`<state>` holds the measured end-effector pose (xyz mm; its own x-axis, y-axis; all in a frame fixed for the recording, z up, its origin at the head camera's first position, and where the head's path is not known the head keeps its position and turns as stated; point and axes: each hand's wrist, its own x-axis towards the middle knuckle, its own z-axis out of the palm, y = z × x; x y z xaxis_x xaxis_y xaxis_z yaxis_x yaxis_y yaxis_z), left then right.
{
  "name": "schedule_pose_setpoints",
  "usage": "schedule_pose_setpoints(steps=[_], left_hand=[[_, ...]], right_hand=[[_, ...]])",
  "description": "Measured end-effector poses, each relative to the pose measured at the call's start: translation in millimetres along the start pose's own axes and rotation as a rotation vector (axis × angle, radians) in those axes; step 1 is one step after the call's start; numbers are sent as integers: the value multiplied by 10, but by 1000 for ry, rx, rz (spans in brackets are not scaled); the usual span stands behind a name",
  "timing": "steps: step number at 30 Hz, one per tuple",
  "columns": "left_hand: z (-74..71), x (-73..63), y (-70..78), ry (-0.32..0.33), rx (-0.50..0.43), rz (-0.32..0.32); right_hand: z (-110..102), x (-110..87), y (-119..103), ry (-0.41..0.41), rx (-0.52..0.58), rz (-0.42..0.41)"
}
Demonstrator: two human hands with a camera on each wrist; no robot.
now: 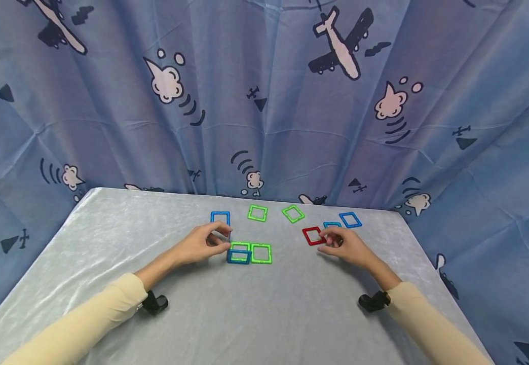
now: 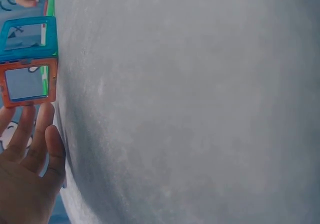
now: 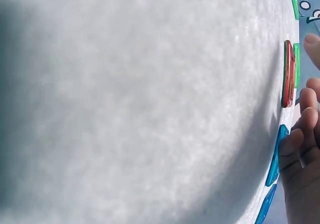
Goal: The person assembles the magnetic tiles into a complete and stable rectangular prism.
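Observation:
My left hand (image 1: 203, 241) is at the left side of a small structure of magnetic tiles, its fingertips touching or very close to an upright orange tile (image 2: 27, 62). An upright blue tile (image 2: 52, 36) joins that one at an edge. Beside them a green tile (image 1: 261, 262) lies flat, with another green frame showing behind the blue one. Over by a red tile (image 1: 308, 242), my right hand (image 1: 347, 245) hovers with loosely bent fingers and nothing visible between them. Under its fingers a blue tile (image 1: 332, 224) is partly hidden.
Toward the back of the grey-white cloth (image 1: 191, 314) lie two loose green tiles, one left (image 1: 257, 219) and one turned like a diamond (image 1: 287, 215). A blue tile (image 1: 220, 213) is behind the left hand, another blue tile (image 1: 354, 225) at the far right. A patterned curtain (image 1: 228, 116) hangs behind.

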<state>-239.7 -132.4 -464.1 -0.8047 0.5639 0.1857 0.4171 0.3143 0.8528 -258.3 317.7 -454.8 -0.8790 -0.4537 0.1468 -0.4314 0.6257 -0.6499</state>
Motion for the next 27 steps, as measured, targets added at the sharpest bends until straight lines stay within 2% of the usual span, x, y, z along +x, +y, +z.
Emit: schedule_pose_setpoints(steps=[10, 18, 27], left_hand=[[8, 0, -3, 5, -22, 1], [-6, 4, -14, -6, 4, -4], [-15, 8, -18, -12, 2, -18]], right_hand=[[59, 70, 2, -8, -12, 33], [60, 114, 36, -23, -17, 82], [57, 136, 68, -36, 22, 93]])
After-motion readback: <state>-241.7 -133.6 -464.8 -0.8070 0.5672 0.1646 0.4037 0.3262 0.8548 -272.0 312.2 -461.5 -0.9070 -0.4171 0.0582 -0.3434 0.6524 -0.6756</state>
